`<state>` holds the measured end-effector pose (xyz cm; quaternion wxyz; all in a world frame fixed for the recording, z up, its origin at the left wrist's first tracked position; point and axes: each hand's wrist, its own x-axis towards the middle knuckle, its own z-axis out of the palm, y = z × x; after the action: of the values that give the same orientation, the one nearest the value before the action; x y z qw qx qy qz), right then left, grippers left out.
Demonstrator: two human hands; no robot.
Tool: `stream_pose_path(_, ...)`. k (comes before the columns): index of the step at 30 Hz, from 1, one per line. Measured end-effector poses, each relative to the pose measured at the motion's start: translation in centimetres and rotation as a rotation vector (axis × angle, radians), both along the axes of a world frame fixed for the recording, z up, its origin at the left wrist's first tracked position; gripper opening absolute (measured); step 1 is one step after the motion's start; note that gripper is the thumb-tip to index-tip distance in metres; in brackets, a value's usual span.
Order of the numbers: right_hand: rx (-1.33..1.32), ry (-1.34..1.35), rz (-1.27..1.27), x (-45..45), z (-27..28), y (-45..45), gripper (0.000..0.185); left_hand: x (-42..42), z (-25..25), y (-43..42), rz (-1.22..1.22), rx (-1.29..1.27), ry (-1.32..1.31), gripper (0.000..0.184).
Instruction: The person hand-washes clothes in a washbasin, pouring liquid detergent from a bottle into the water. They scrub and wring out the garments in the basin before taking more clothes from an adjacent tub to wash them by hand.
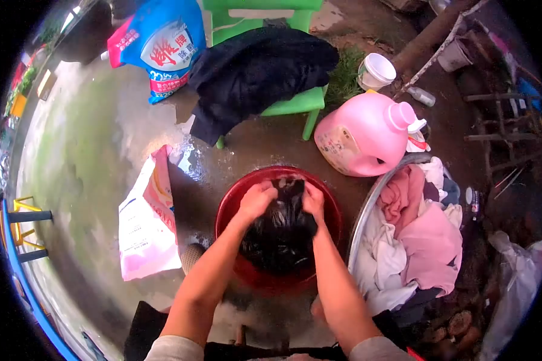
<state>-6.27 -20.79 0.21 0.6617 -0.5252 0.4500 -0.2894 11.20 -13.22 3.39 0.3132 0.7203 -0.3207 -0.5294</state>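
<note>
A red basin point(225, 207) sits on the wet ground before me, with a soaked black garment point(277, 237) in it. My left hand point(259, 201) grips the cloth's upper left edge, fingers closed. At the upper right edge, my right hand point(312, 201) is closed on the same garment. The cloth is stretched between both hands and its lower part lies bunched in the basin. Its exact kind cannot be made out.
A metal tub point(356, 240) of pink and white clothes point(430, 240) stands right of the basin. Behind it is a pink jug point(361, 132). A green chair point(295, 102) holds dark clothing point(259, 66). Detergent bags, one blue point(168, 42) and one pink-white point(147, 222), are at left.
</note>
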Motion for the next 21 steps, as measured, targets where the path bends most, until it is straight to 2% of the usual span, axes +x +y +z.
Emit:
stream_pose_path(1,0.042,0.072,-0.032,-0.3,5.0,1.6,0.029,0.6,0.2,0.7,-0.042,-0.136,0.166,0.032)
stream_pose_path(2,-0.264,0.274,-0.009,-2.7,0.8,3.3,0.027,0.5,0.7,1.2,0.093,-0.271,0.399,0.027)
stream_pose_path(3,-0.440,0.289,-0.191,-2.7,1.4,6.6,0.025,0.2,3.3,1.7,0.177,-0.177,0.382,0.037)
stream_pose_path(4,-0.124,0.412,0.143,-3.9,5.5,8.0,0.024,-1.6,3.2,2.9,0.125,0.016,-0.048,0.045)
stream_pose_path(5,-0.149,0.327,0.317,-3.9,9.5,11.6,0.023,-4.0,2.9,5.1,0.076,0.202,-0.480,0.053)
stream_pose_path(6,-0.197,0.469,0.402,-4.1,10.8,12.6,0.026,-5.1,1.6,7.3,-0.046,0.258,-0.506,0.064)
stream_pose_path(9,-0.496,0.588,-0.192,-4.8,7.8,15.8,0.035,-9.2,2.0,12.6,0.053,0.047,-0.721,0.047)
stream_pose_path(10,-0.382,0.654,-0.224,-4.8,6.6,16.4,0.047,-10.4,2.8,13.5,0.032,-0.027,-0.804,0.045)
stream_pose_path(13,-0.321,0.864,-0.012,-4.3,2.4,17.9,0.049,-11.2,2.2,14.2,0.012,-0.113,-0.934,0.039)
stream_pose_path(14,-0.453,0.961,0.028,-4.2,1.4,17.7,0.039,-11.1,1.6,14.0,0.015,-0.122,-0.960,0.037)
stream_pose_path(17,-0.392,0.883,0.141,-4.0,-1.1,14.6,0.028,-8.1,0.7,10.8,-0.149,-0.056,-0.859,0.033)
stream_pose_path(18,-0.457,0.872,0.095,-3.1,-0.9,13.6,0.020,-7.3,-1.4,9.9,-0.128,-0.223,-0.961,0.030)
stream_pose_path(19,-0.501,0.870,0.118,-3.0,-2.3,12.2,0.019,-6.6,-3.6,8.9,-0.115,-0.281,-0.958,0.030)
stream_pose_path(21,-0.356,0.992,0.329,-1.4,-1.8,8.1,0.019,-5.0,-5.2,6.6,-0.225,-0.106,-0.843,0.035)
